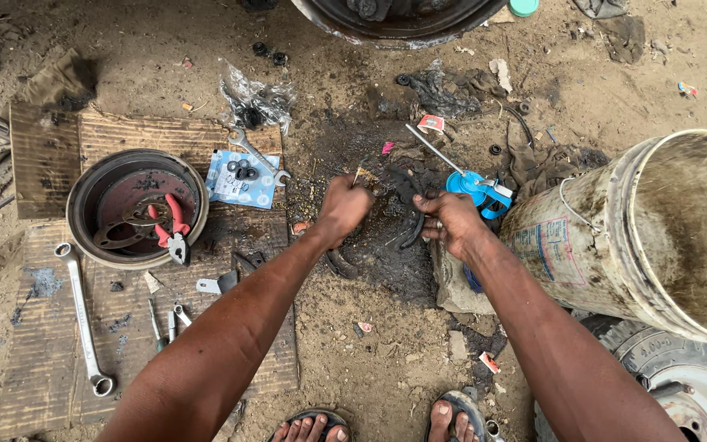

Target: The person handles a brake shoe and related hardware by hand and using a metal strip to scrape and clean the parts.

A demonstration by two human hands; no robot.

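Sandalled feet [386, 424] at the lower edge, on oily dirt ground [386, 327]. Item: curved dark brake shoe [409, 221], greasy, long axis running near-to-far, held just above the ground between both hands. Right hand [452, 219]: fingers grasping its right edge. Left hand [344, 206]: clenched on a thin pin-like tool [359, 173] just left of the shoe's upper end. Beside: blue oil can [476, 187], grimy bucket [640, 237]. Well apart, left: brake drum [137, 209] containing red pliers [172, 229], on cardboard [124, 327].

Red-handled pliers [172, 233] in the rust-brown drum [83, 205]; right of the drum, a pale-blue packet [224, 187]; a bright-blue oil can [472, 187].
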